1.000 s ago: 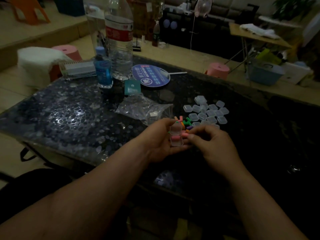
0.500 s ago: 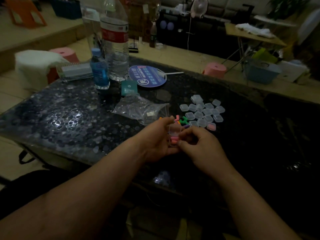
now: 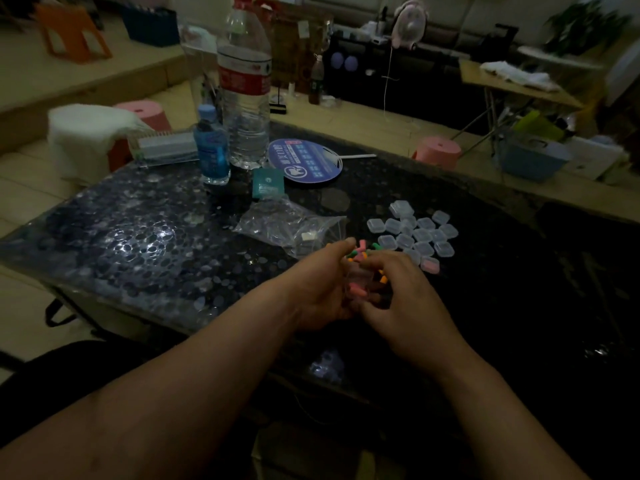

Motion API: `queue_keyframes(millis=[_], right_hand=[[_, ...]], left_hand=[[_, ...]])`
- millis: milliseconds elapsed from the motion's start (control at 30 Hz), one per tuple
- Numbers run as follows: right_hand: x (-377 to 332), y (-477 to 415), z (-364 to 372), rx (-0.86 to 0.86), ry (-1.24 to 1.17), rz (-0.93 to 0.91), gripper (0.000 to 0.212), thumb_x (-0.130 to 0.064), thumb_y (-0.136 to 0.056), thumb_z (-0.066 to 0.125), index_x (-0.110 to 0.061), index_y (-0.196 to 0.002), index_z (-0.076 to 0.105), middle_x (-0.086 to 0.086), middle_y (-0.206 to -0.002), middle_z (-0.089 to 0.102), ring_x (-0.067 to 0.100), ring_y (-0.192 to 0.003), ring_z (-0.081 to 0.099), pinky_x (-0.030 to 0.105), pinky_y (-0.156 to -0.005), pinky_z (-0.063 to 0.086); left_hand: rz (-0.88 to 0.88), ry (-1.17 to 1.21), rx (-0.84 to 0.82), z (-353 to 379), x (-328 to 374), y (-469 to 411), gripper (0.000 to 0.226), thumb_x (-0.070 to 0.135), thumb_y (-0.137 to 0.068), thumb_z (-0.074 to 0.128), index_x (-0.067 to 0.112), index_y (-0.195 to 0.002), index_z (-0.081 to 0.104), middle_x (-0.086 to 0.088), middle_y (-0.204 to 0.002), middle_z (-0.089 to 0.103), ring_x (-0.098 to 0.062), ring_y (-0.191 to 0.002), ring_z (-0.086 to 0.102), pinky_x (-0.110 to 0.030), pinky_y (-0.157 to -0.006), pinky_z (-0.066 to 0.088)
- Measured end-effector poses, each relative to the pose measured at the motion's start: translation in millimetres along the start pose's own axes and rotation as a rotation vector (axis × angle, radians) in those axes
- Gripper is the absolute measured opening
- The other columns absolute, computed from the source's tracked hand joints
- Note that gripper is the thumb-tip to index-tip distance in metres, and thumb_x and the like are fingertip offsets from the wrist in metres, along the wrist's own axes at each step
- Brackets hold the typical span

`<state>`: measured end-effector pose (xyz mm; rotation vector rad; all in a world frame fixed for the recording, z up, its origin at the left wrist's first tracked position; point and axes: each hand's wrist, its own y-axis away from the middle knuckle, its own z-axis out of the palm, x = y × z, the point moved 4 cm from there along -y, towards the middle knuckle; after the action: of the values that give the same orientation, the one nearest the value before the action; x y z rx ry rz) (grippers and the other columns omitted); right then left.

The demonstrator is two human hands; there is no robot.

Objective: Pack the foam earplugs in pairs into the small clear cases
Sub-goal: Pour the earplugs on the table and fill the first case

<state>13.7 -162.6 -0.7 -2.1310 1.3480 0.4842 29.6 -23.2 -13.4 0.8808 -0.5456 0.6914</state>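
Observation:
My left hand (image 3: 320, 289) and my right hand (image 3: 405, 299) meet over the dark table, both gripping one small clear case (image 3: 358, 284) with pink earplugs inside. Right-hand fingers curl over the case's top, partly hiding it. Loose coloured earplugs (image 3: 362, 252) in pink, green and orange lie just beyond my fingers. A cluster of several small clear cases (image 3: 420, 235) sits to the right of them. One case with pink earplugs inside (image 3: 430, 265) lies at the cluster's near edge.
A clear plastic bag (image 3: 291, 225) lies left of the earplugs. Behind it stand a large water bottle (image 3: 246, 98), a small blue bottle (image 3: 211, 150), a teal packet (image 3: 267, 183) and a round blue fan (image 3: 306, 162). The dark glass table (image 3: 138, 244) ends near my forearms.
My right hand has moved in over the case held in my left hand, its fingers now covering the lid. The camera view shifted slightly.

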Motion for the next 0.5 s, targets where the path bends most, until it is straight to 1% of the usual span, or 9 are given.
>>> queue_keyframes(millis=[67, 100, 133, 200, 267, 300, 400, 433, 500], right_hand=[[-4, 1, 2, 0.032, 0.019, -0.027, 0.043, -0.021, -0.082, 0.084, -0.034, -0.117, 0.061, -0.019, -0.123, 0.057, 0.005, -0.117, 0.057, 0.037, -0.096, 0.055], [-5, 1, 2, 0.056, 0.035, -0.042, 0.039, -0.019, -0.083, 0.084, -0.033, -0.111, 0.062, -0.018, -0.119, 0.058, 0.006, -0.113, 0.058, 0.037, -0.093, 0.055], [-7, 1, 2, 0.080, 0.045, -0.053, 0.035, -0.018, -0.083, 0.084, -0.032, -0.107, 0.061, -0.017, -0.116, 0.059, 0.007, -0.111, 0.059, 0.038, -0.091, 0.055], [-10, 1, 1, 0.118, 0.053, -0.064, 0.027, -0.022, -0.088, 0.082, -0.032, -0.103, 0.062, -0.018, -0.113, 0.061, 0.008, -0.108, 0.060, 0.041, -0.091, 0.054], [-12, 1, -1, 0.126, 0.040, -0.044, 0.020, -0.029, -0.093, 0.078, -0.034, -0.104, 0.062, -0.019, -0.108, 0.064, 0.005, -0.105, 0.061, 0.043, -0.091, 0.054], [-11, 1, -1, 0.129, 0.019, -0.026, 0.020, -0.032, -0.094, 0.078, -0.035, -0.104, 0.061, -0.019, -0.106, 0.064, 0.004, -0.103, 0.062, 0.043, -0.090, 0.055], [-5, 2, -4, 0.154, -0.069, 0.047, 0.027, -0.034, -0.092, 0.081, -0.040, -0.104, 0.057, -0.020, -0.105, 0.066, 0.003, -0.101, 0.066, 0.041, -0.086, 0.057], [-3, 3, -5, 0.150, -0.087, 0.074, 0.029, -0.034, -0.092, 0.080, -0.041, -0.105, 0.056, -0.020, -0.106, 0.066, 0.002, -0.101, 0.066, 0.038, -0.084, 0.058], [2, 3, -6, 0.130, -0.098, 0.102, 0.036, -0.034, -0.092, 0.079, -0.043, -0.117, 0.054, -0.022, -0.114, 0.065, -0.002, -0.105, 0.065, 0.023, -0.084, 0.054]], left_hand=[[0.007, 0.034, 0.000, 2, 2, 2, 0.043, 0.041, -0.105, 0.035, 0.012, -0.121, 0.064, -0.010, -0.095, 0.069, -0.018, -0.077, 0.061, -0.031, -0.071, 0.045], [0.016, 0.059, -0.001, 3, 2, 3, 0.035, 0.032, -0.102, 0.037, 0.012, -0.116, 0.062, -0.010, -0.094, 0.067, -0.019, -0.078, 0.061, -0.031, -0.072, 0.046], [0.032, 0.082, -0.004, 2, 3, 3, 0.032, 0.024, -0.099, 0.039, 0.009, -0.116, 0.061, -0.011, -0.097, 0.066, -0.021, -0.081, 0.061, -0.031, -0.075, 0.048], [0.066, 0.108, -0.039, -1, 4, 1, 0.044, 0.014, -0.094, 0.042, -0.001, -0.133, 0.058, -0.018, -0.115, 0.067, -0.025, -0.091, 0.067, -0.035, -0.088, 0.053], [0.094, 0.112, -0.072, -2, 5, 0, 0.050, 0.010, -0.092, 0.049, -0.001, -0.140, 0.055, -0.024, -0.132, 0.064, -0.026, -0.102, 0.068, -0.037, -0.094, 0.055], [0.110, 0.105, -0.082, -2, 5, 0, 0.049, 0.009, -0.091, 0.052, 0.000, -0.139, 0.056, -0.024, -0.134, 0.063, -0.026, -0.103, 0.068, -0.037, -0.095, 0.055], [0.114, 0.012, -0.076, 2, -1, -1, 0.043, 0.009, -0.096, 0.053, 0.003, -0.139, 0.058, -0.014, -0.114, 0.069, -0.020, -0.095, 0.068, -0.037, -0.098, 0.052], [0.111, -0.026, -0.069, 3, -3, -2, 0.043, 0.010, -0.096, 0.054, 0.004, -0.138, 0.057, -0.013, -0.115, 0.067, -0.021, -0.099, 0.066, -0.041, -0.103, 0.049], [0.131, -0.084, -0.054, 3, -5, -5, 0.038, 0.010, -0.094, 0.058, 0.006, -0.132, 0.062, -0.016, -0.119, 0.066, -0.026, -0.108, 0.064, -0.044, -0.107, 0.046]])
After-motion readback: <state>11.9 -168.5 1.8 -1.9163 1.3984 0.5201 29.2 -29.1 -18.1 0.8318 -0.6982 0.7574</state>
